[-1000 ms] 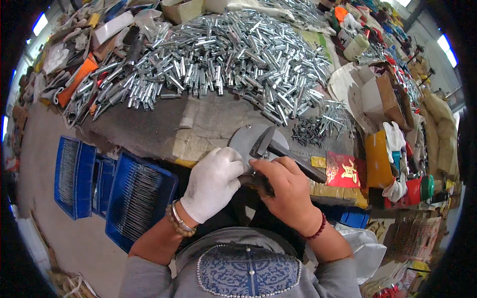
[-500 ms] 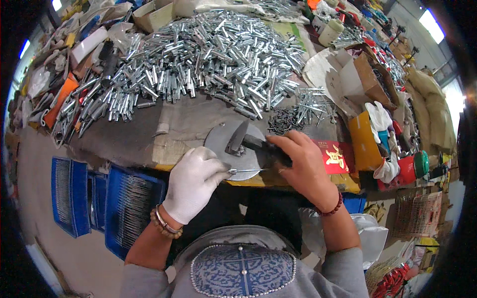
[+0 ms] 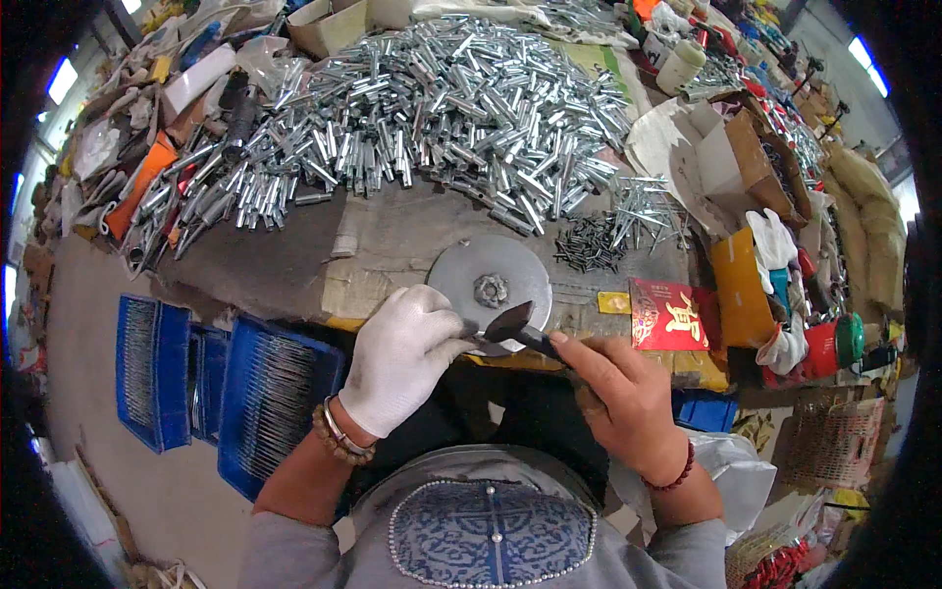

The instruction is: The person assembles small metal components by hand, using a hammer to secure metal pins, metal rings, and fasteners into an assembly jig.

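My left hand [image 3: 404, 351], in a white glove, is closed in a pinch at the near edge of a round grey metal plate [image 3: 525, 270]. A small metal piece shows at its fingertips; in the earlier frame it is a thin rod. My bare right hand [image 3: 628, 401] is wrapped round the dark handle of a hammer [image 3: 512, 321]. The hammer's head lies right beside my left fingertips, over the plate's near edge, and covers most of the rod. A dark, rough lump [image 3: 491, 289] sits at the plate's middle.
A large heap of shiny metal tubes [image 3: 461, 108] covers the bench's far side. Small dark screws [image 3: 587, 243] and thin metal pins [image 3: 648, 211] lie right of the plate, near a red packet [image 3: 670, 316]. Blue trays [image 3: 265, 398] of rods stand lower left.
The hammer has swung from over the plate's middle toward me, down to my left fingertips. My right hand has come nearer with it. My left hand keeps its pinch.
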`<state>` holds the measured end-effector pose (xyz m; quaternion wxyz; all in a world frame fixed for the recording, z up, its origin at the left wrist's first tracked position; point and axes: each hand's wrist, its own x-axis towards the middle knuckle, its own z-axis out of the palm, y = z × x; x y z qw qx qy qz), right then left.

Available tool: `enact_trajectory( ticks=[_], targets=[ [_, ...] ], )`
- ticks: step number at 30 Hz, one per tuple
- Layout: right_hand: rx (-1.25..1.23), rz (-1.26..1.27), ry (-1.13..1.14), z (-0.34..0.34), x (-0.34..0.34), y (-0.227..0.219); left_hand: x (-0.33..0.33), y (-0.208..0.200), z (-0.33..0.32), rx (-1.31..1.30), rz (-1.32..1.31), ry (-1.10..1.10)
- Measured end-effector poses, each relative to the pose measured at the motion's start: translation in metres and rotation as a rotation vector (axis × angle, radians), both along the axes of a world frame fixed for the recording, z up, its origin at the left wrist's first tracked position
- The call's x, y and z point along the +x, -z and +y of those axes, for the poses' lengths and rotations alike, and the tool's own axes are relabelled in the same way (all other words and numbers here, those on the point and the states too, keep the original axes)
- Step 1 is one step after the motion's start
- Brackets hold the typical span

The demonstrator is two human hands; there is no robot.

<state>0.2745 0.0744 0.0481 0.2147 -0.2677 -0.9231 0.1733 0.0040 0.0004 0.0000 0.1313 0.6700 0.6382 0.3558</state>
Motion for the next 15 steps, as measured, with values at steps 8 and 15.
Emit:
enact_trajectory(
  ticks=[8, 15],
  targets=[
    [0.095, 0.059, 0.032, -0.011, -0.011, 0.005, 0.002, 0.003, -0.002, 0.008, -0.01, -0.021],
    [0.131, 0.337, 0.051, -0.012, -0.016, 0.005, 0.0, 0.003, -0.001, 0.021, -0.016, -0.005]
  ],
)
